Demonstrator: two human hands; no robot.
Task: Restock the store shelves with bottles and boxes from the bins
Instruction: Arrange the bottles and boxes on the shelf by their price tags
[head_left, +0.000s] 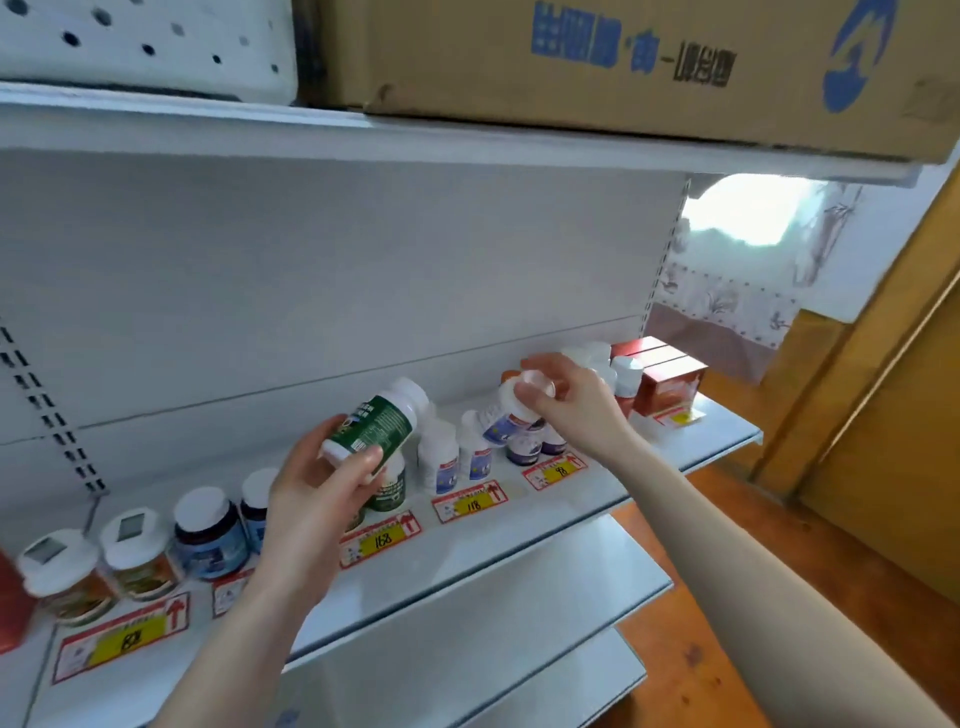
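Note:
My left hand (317, 483) holds a green-labelled white bottle (379, 423), tilted with its cap up and to the right, above the white shelf (519, 525). My right hand (566, 400) grips a small white bottle with a blue label (511, 410) by its cap end, tilted over a group of similar blue-labelled bottles (457, 454) standing on the shelf. Another green bottle (389, 486) stands partly hidden behind my left hand.
Jars with white lids (140, 553) and a dark blue jar (208, 532) line the shelf's left part. Red boxes (670, 379) and white bottles (623, 374) stand at its right end. A cardboard box (623, 67) sits on the shelf above. Lower shelves (493, 623) jut out below.

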